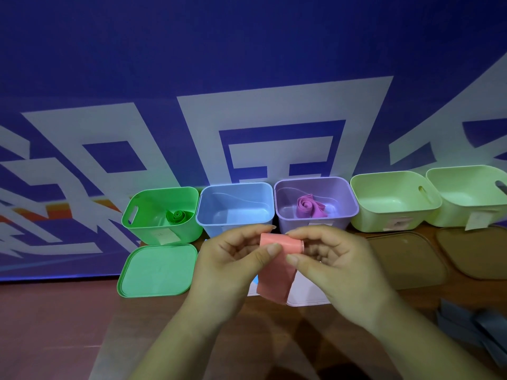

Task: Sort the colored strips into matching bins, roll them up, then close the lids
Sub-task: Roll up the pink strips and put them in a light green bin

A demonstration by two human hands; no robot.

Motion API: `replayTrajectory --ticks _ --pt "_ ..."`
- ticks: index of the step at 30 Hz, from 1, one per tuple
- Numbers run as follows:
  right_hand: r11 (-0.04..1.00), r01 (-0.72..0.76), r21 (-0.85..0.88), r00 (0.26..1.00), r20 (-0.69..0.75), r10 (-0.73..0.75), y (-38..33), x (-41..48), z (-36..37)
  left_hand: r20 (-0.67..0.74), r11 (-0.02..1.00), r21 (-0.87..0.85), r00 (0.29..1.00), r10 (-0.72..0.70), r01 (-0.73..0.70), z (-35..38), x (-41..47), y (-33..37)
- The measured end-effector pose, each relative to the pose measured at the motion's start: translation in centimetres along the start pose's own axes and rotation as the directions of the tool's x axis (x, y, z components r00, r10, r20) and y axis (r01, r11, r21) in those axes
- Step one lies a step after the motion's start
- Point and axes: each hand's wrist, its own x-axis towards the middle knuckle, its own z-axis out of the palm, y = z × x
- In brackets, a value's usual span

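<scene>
A pink strip (274, 281) is held above the table, its top end partly rolled and the rest hanging down. My left hand (230, 261) pinches the roll's left side with thumb and fingers. My right hand (332, 264) pinches its right end. Behind stand open bins in a row: a green bin (145, 229) with a rolled green strip (178, 216), a blue bin (211, 223), a purple bin (285, 220) with a purple strip (310, 207), and two pale yellow-green bins (367, 218) (466, 212).
A green lid (157, 270) lies flat before the green bin. Two brown lids (408, 259) (474, 253) lie at the right. A pale lid (304, 294) shows under my hands. Grey-blue strips (474, 325) lie at the right edge. A blue banner rises behind the bins.
</scene>
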Motion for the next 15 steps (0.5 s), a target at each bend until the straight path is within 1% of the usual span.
replayTrajectory --ticks 9,15 --pt "0.998 -0.065 0.021 0.998 -0.011 0.065 0.08 0.07 -0.05 0.028 1.000 -0.025 1.000 -0.014 0.014 -0.02 0.14 -0.28" --pt "0.998 -0.062 0.034 0.998 -0.010 0.062 0.43 0.14 0.00 0.033 0.999 -0.044 0.999 -0.011 0.013 -0.19 0.24 -0.52"
